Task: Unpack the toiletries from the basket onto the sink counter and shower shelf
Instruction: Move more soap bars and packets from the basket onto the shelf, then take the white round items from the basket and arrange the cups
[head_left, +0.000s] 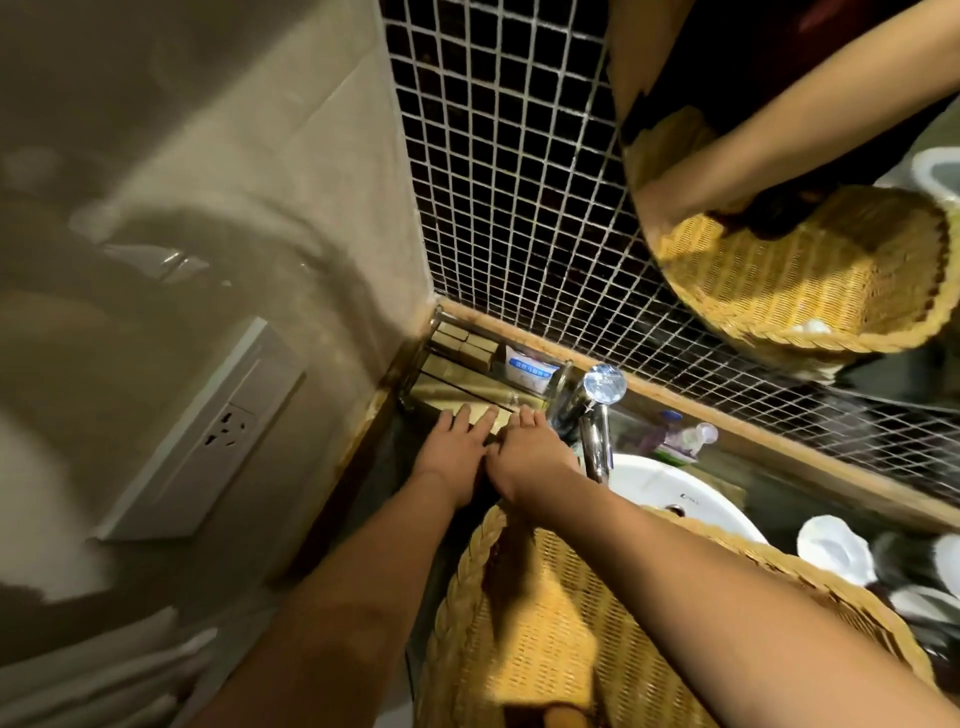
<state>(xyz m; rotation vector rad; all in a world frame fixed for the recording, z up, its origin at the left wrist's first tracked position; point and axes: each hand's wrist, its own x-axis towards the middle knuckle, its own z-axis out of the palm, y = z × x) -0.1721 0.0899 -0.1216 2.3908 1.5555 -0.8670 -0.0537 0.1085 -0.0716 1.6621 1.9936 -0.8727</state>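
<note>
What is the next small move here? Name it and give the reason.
Probably settle the small boxes into the clear tray in the counter corner, then draw both hands back to the wicker basket. The left hand and right hand lie flat, side by side, on those boxes at the tray's front edge, and the basket sits right below the forearms, its contents mostly hidden.

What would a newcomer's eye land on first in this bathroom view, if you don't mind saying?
Probably the two hands, left hand and right hand, side by side on flat tan packets in the clear corner tray left of the chrome faucet. Next, the big woven basket below them, beside the white sink, and its reflection in the mirror at upper right.
</note>
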